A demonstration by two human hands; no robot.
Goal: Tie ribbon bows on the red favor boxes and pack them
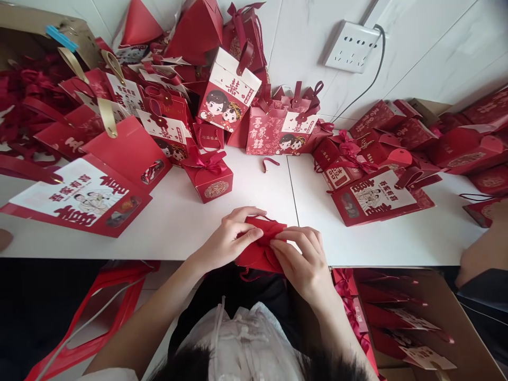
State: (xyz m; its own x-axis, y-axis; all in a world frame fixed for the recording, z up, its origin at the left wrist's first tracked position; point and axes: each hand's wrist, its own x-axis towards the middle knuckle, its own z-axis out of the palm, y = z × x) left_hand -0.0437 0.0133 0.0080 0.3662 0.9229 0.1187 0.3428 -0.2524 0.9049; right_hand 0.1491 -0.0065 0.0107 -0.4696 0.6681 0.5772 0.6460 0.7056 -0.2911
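Observation:
A small red box (260, 257) is between my two hands at the table's front edge, with a red ribbon on its top. My left hand (232, 235) holds the box's left side, its thumb resting on top by the ribbon. The fingertips of my right hand (304, 259) are pinched at the ribbon's middle. Farther back stands a red box with a ribbon bow (214, 182), and a short loose red strap (271, 163) lies to its right.
Many red gift boxes (278, 129) line the wall. A large box (95, 198) is at left, another (369, 201) at right. Below the table's right side is a carton (456, 317) of red boxes. A power strip (351, 46) hangs above. Another person's arm (484, 248) is at far right.

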